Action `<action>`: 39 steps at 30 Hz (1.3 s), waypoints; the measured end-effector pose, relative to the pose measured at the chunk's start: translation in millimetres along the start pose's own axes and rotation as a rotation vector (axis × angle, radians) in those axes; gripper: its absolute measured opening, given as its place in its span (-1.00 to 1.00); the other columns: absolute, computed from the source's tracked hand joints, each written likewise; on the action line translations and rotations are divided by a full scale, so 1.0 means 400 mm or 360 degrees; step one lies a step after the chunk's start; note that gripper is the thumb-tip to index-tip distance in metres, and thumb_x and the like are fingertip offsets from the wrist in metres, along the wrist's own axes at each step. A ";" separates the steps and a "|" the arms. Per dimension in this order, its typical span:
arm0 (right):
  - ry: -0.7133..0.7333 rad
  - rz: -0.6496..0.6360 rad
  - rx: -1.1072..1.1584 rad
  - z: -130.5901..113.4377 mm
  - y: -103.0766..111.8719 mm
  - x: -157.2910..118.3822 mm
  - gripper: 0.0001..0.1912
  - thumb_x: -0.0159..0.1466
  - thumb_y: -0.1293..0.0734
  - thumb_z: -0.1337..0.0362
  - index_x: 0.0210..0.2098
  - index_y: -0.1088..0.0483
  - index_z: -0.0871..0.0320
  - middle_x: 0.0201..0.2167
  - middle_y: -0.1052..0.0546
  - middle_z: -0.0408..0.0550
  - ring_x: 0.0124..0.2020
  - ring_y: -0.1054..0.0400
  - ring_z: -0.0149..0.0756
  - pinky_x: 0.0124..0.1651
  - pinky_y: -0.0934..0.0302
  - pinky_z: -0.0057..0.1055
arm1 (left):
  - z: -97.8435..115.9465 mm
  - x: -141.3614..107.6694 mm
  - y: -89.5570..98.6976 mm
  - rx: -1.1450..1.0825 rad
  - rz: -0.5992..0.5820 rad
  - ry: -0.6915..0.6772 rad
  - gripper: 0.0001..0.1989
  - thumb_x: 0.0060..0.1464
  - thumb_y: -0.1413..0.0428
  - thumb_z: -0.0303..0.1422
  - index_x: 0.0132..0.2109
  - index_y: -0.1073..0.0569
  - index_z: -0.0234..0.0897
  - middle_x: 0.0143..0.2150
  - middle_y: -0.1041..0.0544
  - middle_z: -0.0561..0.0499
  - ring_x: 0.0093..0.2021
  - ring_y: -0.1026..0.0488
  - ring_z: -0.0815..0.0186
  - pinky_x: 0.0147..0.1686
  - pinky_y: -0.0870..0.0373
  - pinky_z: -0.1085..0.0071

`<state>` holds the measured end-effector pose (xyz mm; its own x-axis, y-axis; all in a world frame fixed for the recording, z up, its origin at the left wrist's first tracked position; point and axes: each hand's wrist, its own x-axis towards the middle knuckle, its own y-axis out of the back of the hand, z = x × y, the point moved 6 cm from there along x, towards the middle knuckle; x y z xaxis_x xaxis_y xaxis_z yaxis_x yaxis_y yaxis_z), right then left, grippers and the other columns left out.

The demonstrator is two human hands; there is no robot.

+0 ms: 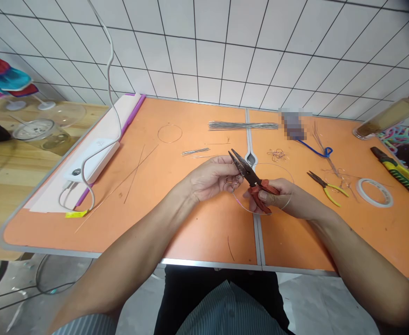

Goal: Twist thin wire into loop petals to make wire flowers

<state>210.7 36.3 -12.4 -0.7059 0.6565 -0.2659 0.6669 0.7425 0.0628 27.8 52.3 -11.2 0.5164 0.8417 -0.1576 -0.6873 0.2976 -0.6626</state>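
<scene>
Two-hand grip over the bench (204, 242)
The right hand (272, 197) grips red-handled pliers (260, 193); the left hand (207, 179) pinches a wire hoop (238, 203) at the plier tips. Yellow-handled pliers (326, 188) lie right of the right hand.

Bright even light, strong fisheye edge distortion

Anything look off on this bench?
A short wire offcut lies alone near the front of the orange table, away from the bundled straight wires. Beside that bundle, one object is pixelated, so it can't be identified.
</scene>
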 end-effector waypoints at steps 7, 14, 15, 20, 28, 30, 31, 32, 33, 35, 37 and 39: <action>0.0044 -0.0082 0.0017 0.008 -0.005 0.005 -0.55 0.50 -0.44 -0.11 -0.17 -0.61 0.20 -0.32 -0.62 -0.01 -0.40 -0.42 -0.35 -0.35 -0.28 -0.37 | 0.004 -0.001 -0.005 0.0005 0.0018 0.0010 -0.90 0.01 -0.40 -0.52 -0.33 -0.63 -0.43 -0.48 -0.55 -0.01 -0.55 -0.47 0.46 -0.53 -0.36 0.58; 0.0003 -0.0059 0.0110 0.021 -0.009 0.007 -0.52 0.45 -0.48 -0.14 -0.13 -0.60 0.22 -0.32 -0.60 -0.02 -0.42 -0.46 -0.35 -0.41 -0.26 -0.41 | 0.002 0.001 -0.001 -0.0014 0.0043 0.0041 -0.91 0.04 -0.37 -0.56 -0.35 -0.61 -0.43 -0.48 -0.55 -0.01 -0.55 -0.48 0.47 -0.50 -0.41 0.59; -0.0007 -0.0056 0.0112 0.026 -0.007 0.007 -0.51 0.44 -0.49 -0.15 -0.13 -0.60 0.21 -0.31 -0.60 -0.02 -0.43 -0.46 -0.35 -0.42 -0.26 -0.41 | 0.001 0.002 -0.001 -0.0016 0.0036 0.0041 -0.92 0.05 -0.36 -0.56 -0.35 -0.61 -0.44 -0.48 -0.55 -0.01 -0.55 -0.48 0.47 -0.50 -0.41 0.59; -0.0039 -0.0056 0.0125 0.039 -0.006 0.007 -0.49 0.44 -0.47 -0.18 -0.17 -0.55 0.21 -0.33 -0.57 -0.03 -0.44 -0.48 -0.34 -0.44 -0.24 -0.43 | -0.002 0.005 0.000 -0.0010 0.0035 0.0060 -0.91 0.10 -0.30 -0.57 -0.38 -0.60 -0.44 -0.51 -0.52 -0.01 -0.57 -0.48 0.46 -0.52 -0.40 0.60; -0.0035 -0.0110 0.0098 0.037 -0.013 0.010 -0.45 0.45 -0.45 -0.21 -0.21 -0.54 0.22 -0.41 -0.47 -0.11 -0.49 -0.37 -0.39 -0.45 -0.21 -0.42 | -0.006 0.001 -0.006 -0.0026 0.0108 0.0147 -0.86 0.15 -0.24 -0.64 -0.38 -0.57 -0.44 -0.51 -0.52 0.00 -0.57 -0.47 0.48 -0.50 -0.39 0.60; -0.0034 -0.0106 0.0080 0.034 -0.012 0.010 -0.44 0.44 -0.45 -0.22 -0.21 -0.54 0.22 -0.41 -0.49 -0.10 -0.48 -0.38 -0.38 -0.44 -0.20 -0.42 | -0.006 0.000 -0.008 -0.0046 0.0129 0.0160 -0.85 0.15 -0.24 -0.66 -0.38 -0.57 -0.44 -0.51 -0.52 0.00 -0.58 -0.46 0.50 -0.48 -0.40 0.61; -0.0039 -0.0103 0.0067 0.033 -0.011 0.010 -0.43 0.44 -0.45 -0.23 -0.20 -0.55 0.22 -0.40 -0.50 -0.09 -0.48 -0.40 -0.37 -0.44 -0.21 -0.42 | -0.006 0.000 -0.008 -0.0058 0.0136 0.0162 -0.85 0.15 -0.25 -0.66 -0.38 -0.57 -0.45 -0.50 -0.53 0.00 -0.57 -0.46 0.50 -0.47 -0.41 0.61; -0.0043 -0.0099 0.0052 0.031 -0.011 0.011 -0.43 0.43 -0.45 -0.24 -0.19 -0.55 0.22 -0.39 -0.52 -0.08 -0.47 -0.41 -0.37 -0.43 -0.21 -0.42 | -0.007 -0.001 -0.008 -0.0067 0.0143 0.0162 -0.85 0.16 -0.25 -0.66 -0.38 -0.57 -0.45 -0.50 -0.53 0.00 -0.57 -0.47 0.50 -0.46 -0.42 0.62; -0.0047 -0.0097 0.0038 0.030 -0.010 0.011 -0.43 0.43 -0.44 -0.24 -0.18 -0.56 0.22 -0.39 -0.53 -0.07 -0.46 -0.41 -0.36 -0.42 -0.21 -0.42 | -0.007 -0.001 -0.008 -0.0072 0.0149 0.0159 -0.85 0.16 -0.26 -0.65 -0.37 -0.58 -0.45 -0.49 -0.54 0.00 -0.56 -0.48 0.50 -0.46 -0.42 0.62; -0.0054 -0.0096 0.0018 0.028 -0.009 0.011 -0.43 0.44 -0.44 -0.24 -0.18 -0.56 0.22 -0.39 -0.54 -0.07 -0.46 -0.40 -0.36 -0.42 -0.20 -0.41 | -0.009 -0.002 -0.009 -0.0066 0.0156 0.0158 -0.87 0.16 -0.27 -0.64 -0.36 -0.58 -0.44 -0.49 -0.55 -0.01 -0.55 -0.50 0.48 -0.48 -0.41 0.61; -0.0043 -0.0094 0.0003 0.028 -0.009 0.011 -0.43 0.45 -0.43 -0.24 -0.20 -0.55 0.22 -0.41 -0.51 -0.09 -0.48 -0.36 -0.38 -0.44 -0.18 -0.41 | -0.011 -0.003 -0.010 -0.0047 0.0161 0.0164 -0.87 0.17 -0.26 -0.63 -0.35 -0.59 -0.44 -0.50 -0.54 -0.01 -0.55 -0.51 0.46 -0.50 -0.40 0.61; -0.0022 -0.0109 -0.0003 0.029 -0.011 0.012 -0.43 0.47 -0.41 -0.23 -0.25 -0.52 0.21 -0.43 -0.46 -0.13 -0.50 -0.33 -0.40 -0.46 -0.16 -0.42 | -0.012 -0.004 -0.011 -0.0043 0.0167 0.0175 -0.85 0.17 -0.24 -0.64 -0.37 -0.58 -0.44 -0.51 -0.53 -0.01 -0.56 -0.51 0.45 -0.51 -0.38 0.61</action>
<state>207.3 34.6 -25.1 -0.7466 0.6023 -0.2827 0.6167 0.7859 0.0456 32.4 47.7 -11.5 0.4966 0.8125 -0.3053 -0.7271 0.1973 -0.6576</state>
